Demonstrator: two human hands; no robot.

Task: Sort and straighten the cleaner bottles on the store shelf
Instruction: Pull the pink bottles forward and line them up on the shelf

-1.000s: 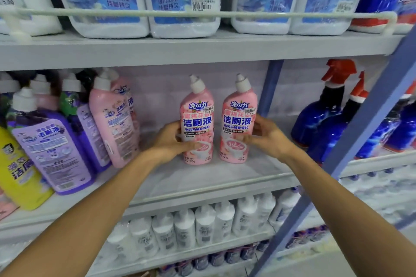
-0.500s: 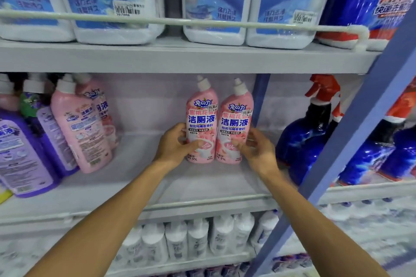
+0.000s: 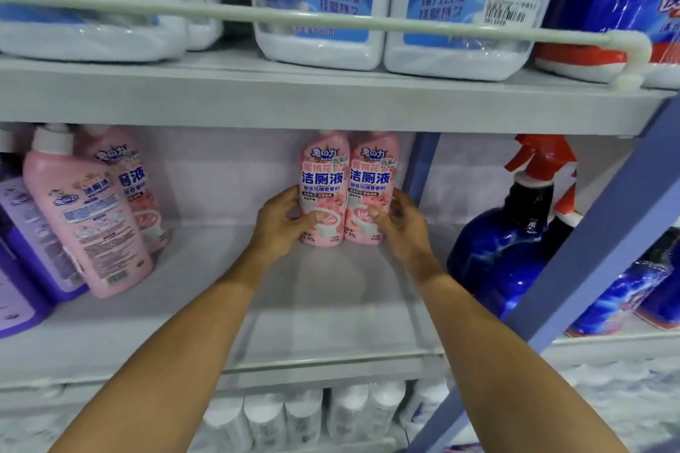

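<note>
Two pink cleaner bottles stand upright side by side at the back of the middle shelf (image 3: 312, 305), labels facing me. My left hand (image 3: 281, 222) grips the left pink bottle (image 3: 323, 176) low on its side. My right hand (image 3: 403, 222) grips the right pink bottle (image 3: 373, 176) the same way. The upper shelf's front edge hides both caps. Further left, two more pink bottles (image 3: 86, 224) lean to the left, the front one with its back label out.
Purple bottles (image 3: 25, 250) crowd the far left. Blue spray bottles with red triggers (image 3: 504, 254) stand right of a blue upright post (image 3: 596, 261). Large white jugs (image 3: 320, 11) fill the upper shelf behind a rail. White bottles (image 3: 301, 419) sit below.
Both hands have pushed the two pink bottles back toward the shelf's rear wall and closer together. The view has shifted right and closer, so the caps are now hidden.
</note>
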